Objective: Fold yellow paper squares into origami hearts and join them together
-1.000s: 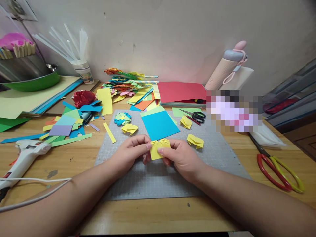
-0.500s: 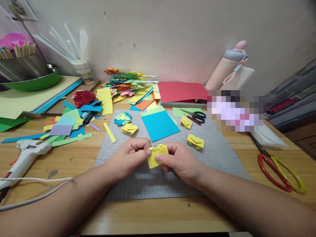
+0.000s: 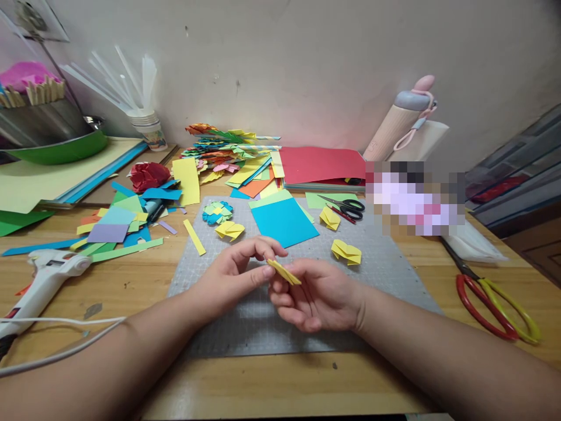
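Observation:
Over the cutting mat, a piece of folded yellow paper is turned almost edge-on, its layers showing as a thin slanted stack. My right hand pinches it between thumb and fingers, the palm partly turned up. At the paper's left end, the thumb of my left hand presses, with the index finger arched over behind. Beyond my hands lie folded yellow paper pieces: one at left, one at right, and another by the small black scissors. A blue paper square rests between them.
A white glue gun with its cable lies at left beside paper scraps. Large red-and-yellow-handled scissors are at right. Toward the wall stand a cup of straws, paper flowers, a red sheet and a bottle.
The yellow paper has turned from showing its flat face to lying nearly edge-on. My right hand has rolled palm-up, and my left fingers have lifted and reached over the paper.

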`<state>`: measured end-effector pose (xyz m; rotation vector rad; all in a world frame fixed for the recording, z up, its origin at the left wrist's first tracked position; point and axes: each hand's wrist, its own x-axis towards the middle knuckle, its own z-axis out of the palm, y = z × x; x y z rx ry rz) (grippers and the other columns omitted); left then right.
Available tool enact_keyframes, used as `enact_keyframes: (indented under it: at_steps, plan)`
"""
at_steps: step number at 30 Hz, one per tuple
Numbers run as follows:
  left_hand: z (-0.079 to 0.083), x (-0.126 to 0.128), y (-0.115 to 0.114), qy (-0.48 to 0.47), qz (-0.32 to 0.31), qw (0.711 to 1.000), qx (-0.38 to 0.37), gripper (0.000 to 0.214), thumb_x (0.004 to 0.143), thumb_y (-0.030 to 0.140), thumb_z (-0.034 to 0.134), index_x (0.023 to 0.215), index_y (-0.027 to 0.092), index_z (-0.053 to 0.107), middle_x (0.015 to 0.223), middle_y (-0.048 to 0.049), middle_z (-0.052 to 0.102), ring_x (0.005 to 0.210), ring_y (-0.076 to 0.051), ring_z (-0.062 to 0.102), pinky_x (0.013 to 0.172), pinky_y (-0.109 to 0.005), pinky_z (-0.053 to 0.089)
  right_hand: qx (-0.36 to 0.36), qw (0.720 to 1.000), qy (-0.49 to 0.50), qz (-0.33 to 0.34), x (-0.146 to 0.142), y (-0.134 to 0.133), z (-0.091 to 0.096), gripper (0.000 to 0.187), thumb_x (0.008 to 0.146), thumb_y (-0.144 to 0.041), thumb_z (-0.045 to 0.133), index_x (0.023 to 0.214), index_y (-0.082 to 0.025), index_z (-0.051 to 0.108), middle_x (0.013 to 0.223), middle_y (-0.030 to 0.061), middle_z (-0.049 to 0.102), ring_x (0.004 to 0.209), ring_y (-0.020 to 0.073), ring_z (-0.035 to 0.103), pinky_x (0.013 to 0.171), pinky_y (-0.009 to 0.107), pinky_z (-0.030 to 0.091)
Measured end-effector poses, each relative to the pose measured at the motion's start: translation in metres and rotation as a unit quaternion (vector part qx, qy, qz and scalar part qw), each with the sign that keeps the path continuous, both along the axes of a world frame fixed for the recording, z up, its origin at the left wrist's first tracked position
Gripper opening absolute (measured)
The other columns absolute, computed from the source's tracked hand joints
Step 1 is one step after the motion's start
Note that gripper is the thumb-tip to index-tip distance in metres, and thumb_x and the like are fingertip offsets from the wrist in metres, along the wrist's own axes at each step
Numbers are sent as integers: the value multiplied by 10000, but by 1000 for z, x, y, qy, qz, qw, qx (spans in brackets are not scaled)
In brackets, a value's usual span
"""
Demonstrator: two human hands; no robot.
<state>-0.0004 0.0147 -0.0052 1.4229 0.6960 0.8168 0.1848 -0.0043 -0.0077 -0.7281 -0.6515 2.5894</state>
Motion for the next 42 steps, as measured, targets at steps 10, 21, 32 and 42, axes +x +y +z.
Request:
enact_keyframes:
  at_steps: [10,21,32,42]
  plan:
    - [-2,2,4,126,73,989,4,148,791,327,608,801,186,567,734,19,574,671,-132,513,632,-244,392,327,886,-230,-236,-5,-2,-7,248,875,-431,497,887,-186,536,721,-24,543,456,60,495,360,166,288]
    - [-3,0,5,252,72,949,176,205,781,315,635,957,224,582,721,34,556,727,-155,543,711,-277,420,421,829,-328,-164,-4,3,-13,211,810,-384,589,835,-175,579,739,-7,573,535,97,491,523,247,393]
    - [0,-37,48,445,307,802,255,300,803,427,543,921,165,630,925,-123,596,980,-346,509,889,-481,346,452,811,-312,-199,-4,5,-17,151,765,-301,604,763,-181,512,671,-43,506,571,98,469,546,234,362]
    - [-4,-31,43,367,275,872,169,355,690,292,646,1029,193,620,1087,-81,591,930,-250,553,827,-358,424,430,827,-283,-225,-3,9,-22,352,767,-267,606,1098,-182,524,814,-12,570,640,108,525,577,241,425]
